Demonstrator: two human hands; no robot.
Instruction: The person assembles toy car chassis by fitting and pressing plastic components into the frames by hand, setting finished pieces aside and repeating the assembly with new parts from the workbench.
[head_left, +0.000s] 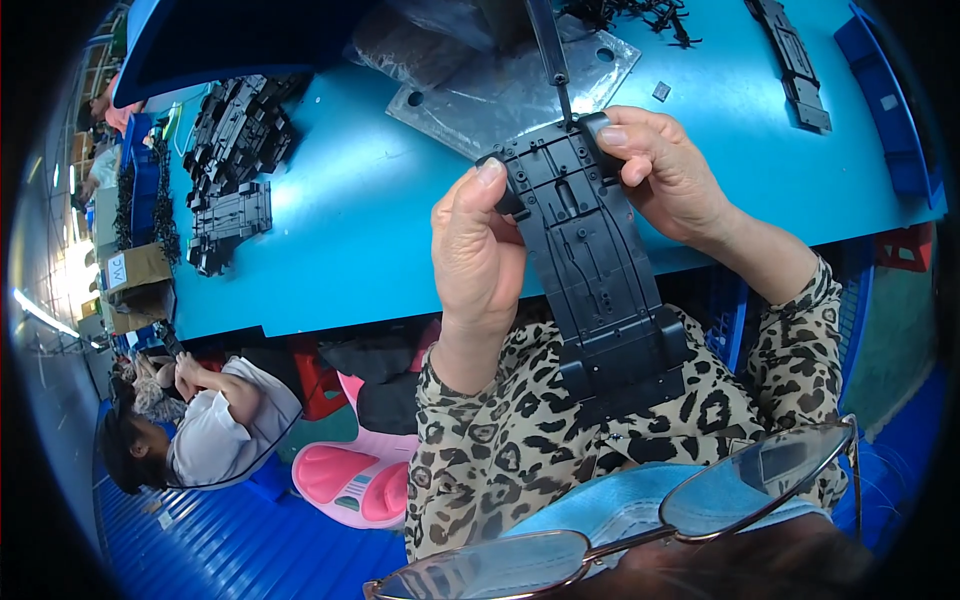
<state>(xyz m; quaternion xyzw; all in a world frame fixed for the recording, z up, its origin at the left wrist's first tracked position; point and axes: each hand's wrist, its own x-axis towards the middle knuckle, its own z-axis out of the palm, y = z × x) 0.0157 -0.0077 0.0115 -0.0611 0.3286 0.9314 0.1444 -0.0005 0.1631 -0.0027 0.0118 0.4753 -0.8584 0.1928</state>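
Between my two hands is a long black plastic chassis (590,265), tilted, its wider end resting against my patterned clothing. My left hand (472,240) is closed on its far left corner, thumb on top. My right hand (665,170) pinches the far right corner. Above that corner hangs a screwdriver (549,50) with its tip down at the chassis, close by my right fingers; whether it touches a screw is too small to tell. Behind the chassis lies a clear-wrapped metal plate (460,112) with round holes.
Stacked black chassis parts (235,140) lie on the blue table (350,250) at the left. Small black pieces (665,15) and another long black part (795,70) lie farther back. A blue bin (885,100) stands at the right edge. A co-worker in white (235,425) sits at the left, beyond a pink chair (350,485).
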